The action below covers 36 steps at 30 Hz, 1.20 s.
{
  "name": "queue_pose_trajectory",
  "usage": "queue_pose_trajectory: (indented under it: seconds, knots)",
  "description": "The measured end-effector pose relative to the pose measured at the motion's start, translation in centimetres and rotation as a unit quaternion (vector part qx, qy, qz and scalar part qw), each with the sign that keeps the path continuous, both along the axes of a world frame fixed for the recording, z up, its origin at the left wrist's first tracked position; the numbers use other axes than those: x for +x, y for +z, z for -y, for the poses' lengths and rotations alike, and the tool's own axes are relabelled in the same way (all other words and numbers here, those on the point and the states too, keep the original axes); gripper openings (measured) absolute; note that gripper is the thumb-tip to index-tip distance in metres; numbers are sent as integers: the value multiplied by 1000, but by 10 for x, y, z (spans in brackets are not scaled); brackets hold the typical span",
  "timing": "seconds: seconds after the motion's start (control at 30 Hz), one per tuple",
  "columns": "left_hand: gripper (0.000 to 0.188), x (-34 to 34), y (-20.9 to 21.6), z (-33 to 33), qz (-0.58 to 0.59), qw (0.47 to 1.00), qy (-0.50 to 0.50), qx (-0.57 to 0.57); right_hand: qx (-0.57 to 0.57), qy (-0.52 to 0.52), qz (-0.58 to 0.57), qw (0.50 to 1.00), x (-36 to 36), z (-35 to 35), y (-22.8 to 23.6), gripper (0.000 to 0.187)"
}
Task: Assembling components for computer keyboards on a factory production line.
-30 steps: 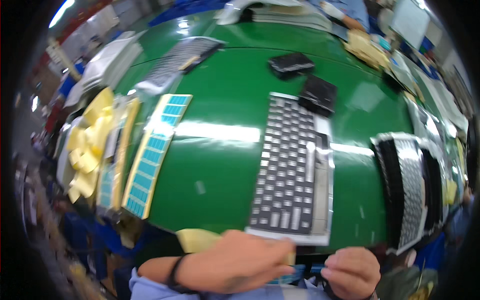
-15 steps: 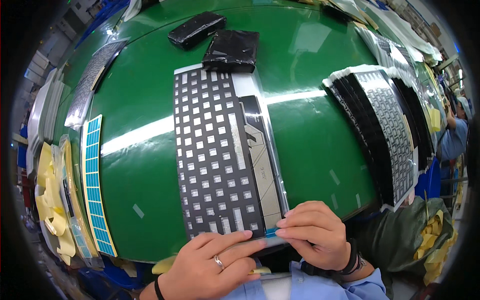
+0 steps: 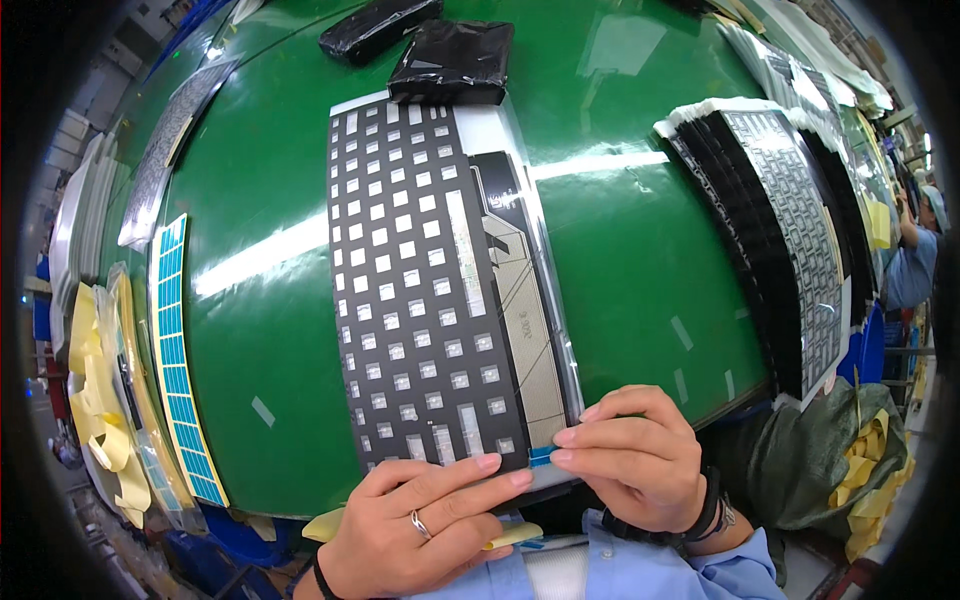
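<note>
A dark keyboard membrane sheet [image 3: 400, 270] with rows of square cutouts lies lengthwise in front of me, with a beige and black printed panel [image 3: 525, 330] along its right side. My left hand [image 3: 420, 525] has two fingers stretched over the sheet's near edge. Its other fingers curl over a yellow backing strip [image 3: 325, 525], which shows on both sides of the hand. Thumb and fingertips of my right hand [image 3: 635, 455] pinch the end of a small blue adhesive tab [image 3: 541, 457] at the panel's near corner.
Two black wrapped blocks [image 3: 452, 62] [image 3: 380, 28] are at the far end, one resting on the sheet. A card of blue tabs [image 3: 178, 370] lies at left. Stacked keyboard sheets [image 3: 790, 240] are at right, above a dark green bag [image 3: 810, 455]. Another person [image 3: 912, 260] is at far right.
The view has shifted slightly, so the sheet and blocks appear higher and further left. Both hands stay at the near edge, the right still at the blue tab.
</note>
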<state>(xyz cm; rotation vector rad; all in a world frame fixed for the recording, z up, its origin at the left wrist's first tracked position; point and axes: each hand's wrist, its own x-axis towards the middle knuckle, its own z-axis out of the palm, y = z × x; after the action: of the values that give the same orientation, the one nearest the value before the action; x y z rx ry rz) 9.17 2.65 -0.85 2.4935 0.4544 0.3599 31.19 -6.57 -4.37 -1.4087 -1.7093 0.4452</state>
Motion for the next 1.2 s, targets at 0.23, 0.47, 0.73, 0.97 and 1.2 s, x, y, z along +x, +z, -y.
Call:
queue_pose_trajectory:
  seconds: [0.23,0.47,0.73,0.97,1.2]
  knots:
    - [18,-1,0,2,4,1000,10,-9,-3,-1,-3,1000,-1,0,1,26]
    - [19,0,0,2,7,1000,13,-11,-6,-15,21,1000,-6,-1,5,25]
    - [19,9,11,3,1,1000,1,-1,-63,-57,-60,995,-5,-3,10,47]
    - [20,18,12,3,-46,998,-3,41,-102,-9,-119,987,6,-1,2,70]
    - [21,18,18,-3,-59,996,-22,64,-138,29,-176,974,15,-3,5,53]
